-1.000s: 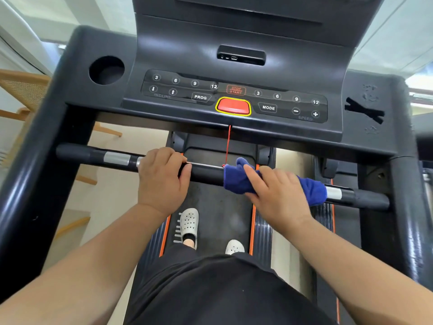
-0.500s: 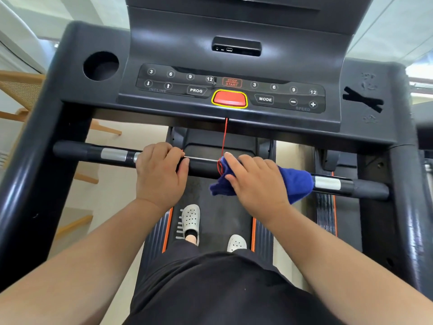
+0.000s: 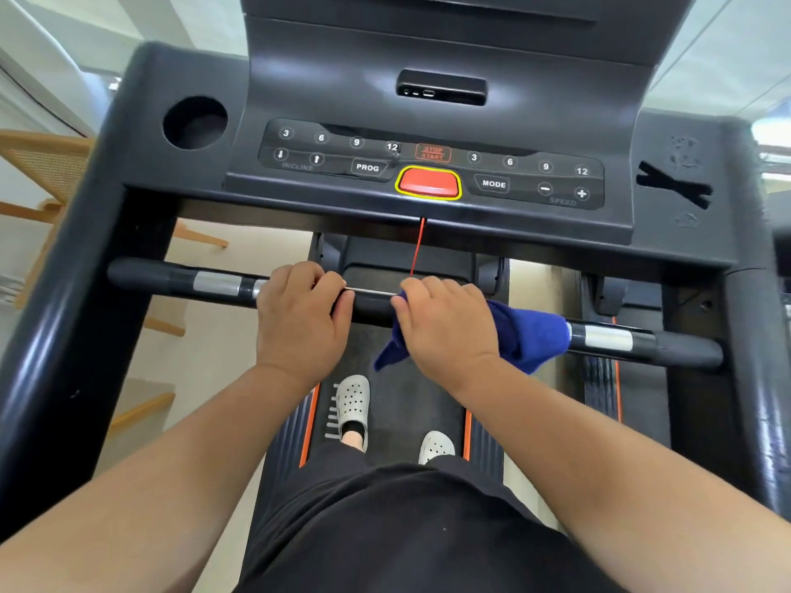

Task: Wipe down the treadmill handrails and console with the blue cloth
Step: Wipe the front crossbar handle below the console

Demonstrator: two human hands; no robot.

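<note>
— Two grips on one rail. Log them.

— Left grip (image 3: pixel 299 318) is wrapped bare round the black tubular crossbar handrail with silver bands (image 3: pixel 222 284). Right grip (image 3: pixel 445 331) is clenched over the same bar, grasping the blue terry cloth (image 3: pixel 530 336) against it.

— Where does the cloth lie from the right grip?

— Mostly on its outer side, bunched along the bar up to the silver band there. One corner hangs below the grip on its inner, thumb side.

— Long axis of the rail?

— Side to side, straight through both grips. Any stroke must run along that line, inward or outward of the right grip.

— What sits inward?

— A short bare stretch of bar, then the left grip just beside it. Judgement: an inward stroke stops at the left grip unless that one lets go. Outward the bar is free as far as its end.

— Hazards?

— Thin red safety cord (image 3: pixel 417 246) drops from below the red stop key with yellow rim (image 3: pixel 428 184) to just beyond the right grip's fingers. Cannot tell whether it touches the cloth. It may snag on an inward pass.

— Console?

— Dark grey console panel with printed keys (image 3: pixel 428 122) lies above and beyond both grips, well apart from the cloth. The right grip, carrying the cloth, is the one to reach it. I judge that step not yet in hand.
</note>
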